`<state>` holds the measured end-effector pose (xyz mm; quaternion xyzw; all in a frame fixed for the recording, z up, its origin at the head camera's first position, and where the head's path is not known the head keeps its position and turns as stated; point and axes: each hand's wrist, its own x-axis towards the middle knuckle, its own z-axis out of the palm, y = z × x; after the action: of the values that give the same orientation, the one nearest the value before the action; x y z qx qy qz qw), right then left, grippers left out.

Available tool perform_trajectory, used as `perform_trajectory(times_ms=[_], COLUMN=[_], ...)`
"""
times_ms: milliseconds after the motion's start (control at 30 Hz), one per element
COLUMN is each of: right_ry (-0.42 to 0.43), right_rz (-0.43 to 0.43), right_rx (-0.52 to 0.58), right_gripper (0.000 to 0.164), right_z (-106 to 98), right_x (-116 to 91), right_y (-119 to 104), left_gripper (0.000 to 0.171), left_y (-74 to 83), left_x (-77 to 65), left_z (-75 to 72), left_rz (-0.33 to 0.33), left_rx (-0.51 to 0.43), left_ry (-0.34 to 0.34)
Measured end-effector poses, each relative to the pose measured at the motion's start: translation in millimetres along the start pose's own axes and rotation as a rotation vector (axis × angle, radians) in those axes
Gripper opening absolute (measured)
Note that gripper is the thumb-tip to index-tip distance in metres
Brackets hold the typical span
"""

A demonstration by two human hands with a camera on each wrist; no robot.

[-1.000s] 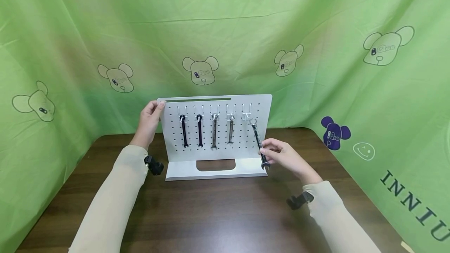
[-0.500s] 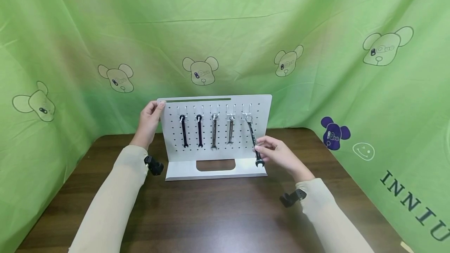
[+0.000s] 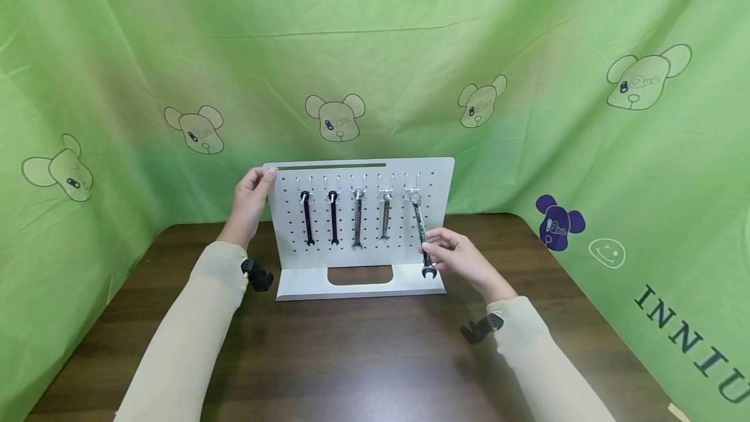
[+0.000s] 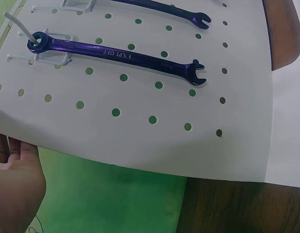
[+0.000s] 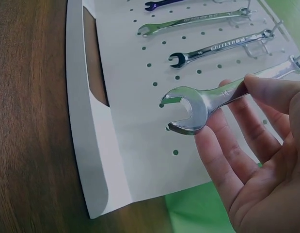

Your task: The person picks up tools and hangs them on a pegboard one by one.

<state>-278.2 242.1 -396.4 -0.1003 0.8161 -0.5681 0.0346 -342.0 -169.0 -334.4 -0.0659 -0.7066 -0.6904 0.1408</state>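
A white pegboard stand [image 3: 404, 256] stands upright on the table. My left hand [image 3: 246, 207] holds its upper left edge, thumb on the front. My right hand [image 3: 463, 259] pinches a silver combination wrench [image 5: 220, 97] near its open end. That wrench slants down from the rightmost hook [image 3: 413, 182], its ring end at the hook; whether the ring is fully over it I cannot tell. To the left hang two silver wrenches [image 3: 358, 220] [image 5: 222, 46] and two dark purple-blue wrenches [image 4: 116, 53] [image 3: 334, 220], each on its own hook.
The stand's foot has a cut-out slot [image 3: 360, 275] and rests on a brown wooden table [image 3: 363, 357]. A green printed curtain [image 3: 398, 51] hangs close behind and along both sides.
My right hand has moved left with the silver wrench, bringing its ring end from beside the rightmost hook onto it. The wrench now hangs a little steeper. My left hand stays put.
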Motion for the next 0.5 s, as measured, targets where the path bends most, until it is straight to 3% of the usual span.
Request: perform_trajectory(times_ms=[267,500], right_ry=[-0.010,-0.021], right_rz=[-0.005,-0.019], right_rx=[0.040,0.026], right_gripper=[0.038,0.037], right_z=[5.7,10.7], right_x=[5.7,12.5], right_y=[6.2,9.5], left_gripper=[0.022,0.025], left_y=[1.2,13.8], left_x=[1.0,-8.2], left_z=[0.5,2.0], left_rz=[-0.034,-0.032], left_rx=[-0.012,-0.014], left_ry=[-0.003,-0.008])
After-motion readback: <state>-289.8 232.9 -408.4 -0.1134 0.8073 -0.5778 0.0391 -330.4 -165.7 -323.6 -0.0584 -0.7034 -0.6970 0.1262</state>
